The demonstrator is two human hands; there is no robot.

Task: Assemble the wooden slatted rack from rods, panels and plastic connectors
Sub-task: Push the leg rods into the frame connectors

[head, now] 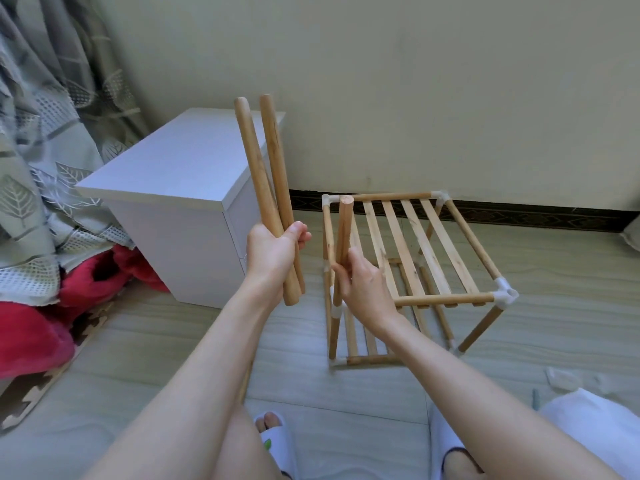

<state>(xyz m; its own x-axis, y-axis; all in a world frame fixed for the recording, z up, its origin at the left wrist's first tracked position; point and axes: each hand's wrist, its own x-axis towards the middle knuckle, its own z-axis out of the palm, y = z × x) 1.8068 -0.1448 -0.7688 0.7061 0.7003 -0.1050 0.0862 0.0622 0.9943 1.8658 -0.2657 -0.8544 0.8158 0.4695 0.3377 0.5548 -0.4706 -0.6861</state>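
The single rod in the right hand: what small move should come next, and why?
Probably lower the single rod toward the near-left corner connector of the rack and seat its end there. The right hand holds it upright just above that corner, the upper shelf is already framed, and the left hand holds two more rods in reserve.

The white cabinet stands close on the left of the rack, leaving a narrow gap. Right of the rack the floor lies open to the wall.
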